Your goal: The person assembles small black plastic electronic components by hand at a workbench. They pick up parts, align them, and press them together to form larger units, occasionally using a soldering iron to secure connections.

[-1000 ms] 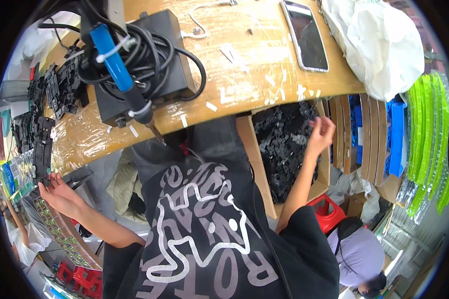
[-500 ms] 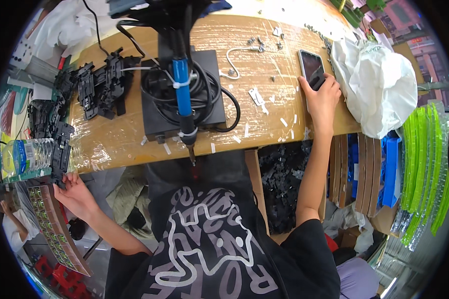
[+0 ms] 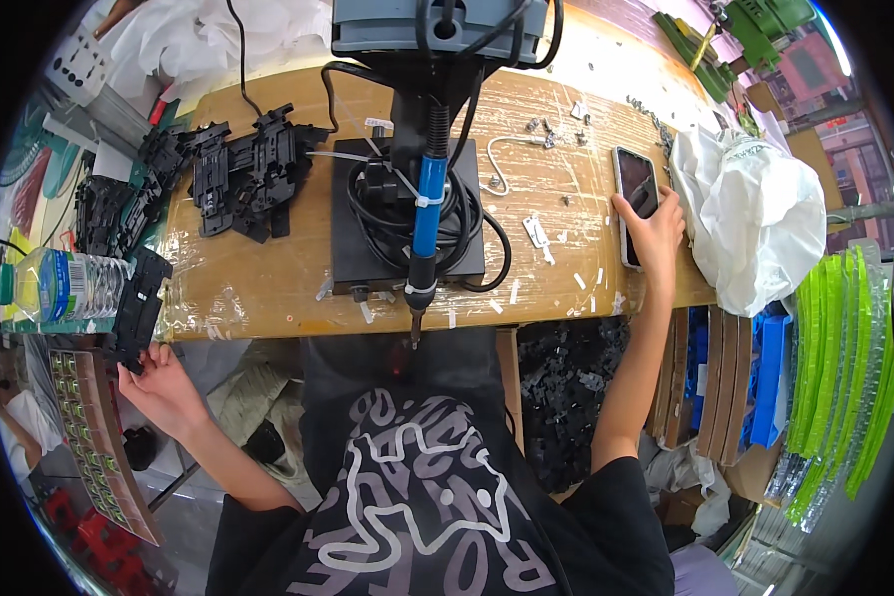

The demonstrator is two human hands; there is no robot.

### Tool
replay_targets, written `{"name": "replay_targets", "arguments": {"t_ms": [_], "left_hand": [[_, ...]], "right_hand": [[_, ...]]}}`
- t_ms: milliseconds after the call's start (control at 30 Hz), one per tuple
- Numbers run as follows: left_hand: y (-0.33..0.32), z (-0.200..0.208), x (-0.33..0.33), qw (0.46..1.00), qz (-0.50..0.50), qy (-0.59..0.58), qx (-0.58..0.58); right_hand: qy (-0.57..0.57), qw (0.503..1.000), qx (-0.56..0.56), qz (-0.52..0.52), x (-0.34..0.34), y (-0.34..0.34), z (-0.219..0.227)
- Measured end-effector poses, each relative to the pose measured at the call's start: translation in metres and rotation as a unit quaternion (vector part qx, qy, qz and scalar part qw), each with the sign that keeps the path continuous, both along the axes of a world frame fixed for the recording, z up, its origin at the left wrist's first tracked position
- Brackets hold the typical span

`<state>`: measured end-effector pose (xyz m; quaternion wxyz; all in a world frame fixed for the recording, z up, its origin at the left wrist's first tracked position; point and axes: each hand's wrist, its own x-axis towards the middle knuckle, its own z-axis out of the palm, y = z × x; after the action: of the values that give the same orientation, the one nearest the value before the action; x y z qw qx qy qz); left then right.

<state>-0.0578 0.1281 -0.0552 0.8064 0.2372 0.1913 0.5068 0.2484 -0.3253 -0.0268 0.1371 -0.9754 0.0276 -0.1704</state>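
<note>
At the left end of the table, my left hand (image 3: 165, 390) pinches the lower end of a long black plastic part (image 3: 141, 310) between thumb and fingers. The part stands tilted beside a clear water bottle (image 3: 65, 285). Over at the right, my right hand (image 3: 655, 236) lies around the lower half of a smartphone (image 3: 635, 179), thumb on one long edge and fingers on the other. The phone rests on the table with its dark screen up. A soldering iron with a blue handle (image 3: 428, 207) hangs tip down in the middle, between my hands.
Beneath the iron sits a black box (image 3: 352, 260) with coiled cable. More black plastic parts (image 3: 243, 169) are heaped at the left. A white bag (image 3: 750, 223) stands right of the phone. Small metal bits and white scraps dot the table (image 3: 556, 253). A box of black parts (image 3: 566, 387) is below.
The whole view has shifted, so the table and soldering iron appear farther right and lower. My left hand keeps its pinch on the black part; my right hand stays on the phone.
</note>
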Motion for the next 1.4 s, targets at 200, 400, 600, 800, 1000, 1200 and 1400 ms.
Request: {"name": "replay_targets", "arguments": {"t_ms": [200,400,600,800,1000,1200,1400], "left_hand": [[-0.015,0.015,0.007,0.998,0.025,0.051,-0.024],[-0.029,0.014,0.008,0.982,-0.175,0.067,0.020],[-0.061,0.028,0.021,0.970,-0.088,0.212,-0.084],[-0.090,0.035,0.016,0.937,-0.236,0.250,-0.062],[-0.126,0.043,0.023,0.901,-0.376,0.212,0.048],[-0.152,0.041,0.018,0.866,-0.459,0.195,0.018],[-0.170,0.032,0.017,0.815,-0.558,0.156,0.030]], "right_hand": [[-0.040,0.993,0.077,0.082,0.047,-0.018,0.016],[-0.079,0.951,-0.261,0.144,0.137,-0.034,0.005],[-0.018,0.890,-0.434,0.137,0.175,-0.042,-0.009],[-0.060,0.909,-0.375,0.174,0.165,-0.042,0.005],[-0.159,0.962,0.042,0.219,0.085,-0.019,0.028],[-0.124,0.884,0.368,0.261,-0.085,0.058,0.040],[0.074,0.727,0.605,0.316,-0.172,0.085,0.015]]}}
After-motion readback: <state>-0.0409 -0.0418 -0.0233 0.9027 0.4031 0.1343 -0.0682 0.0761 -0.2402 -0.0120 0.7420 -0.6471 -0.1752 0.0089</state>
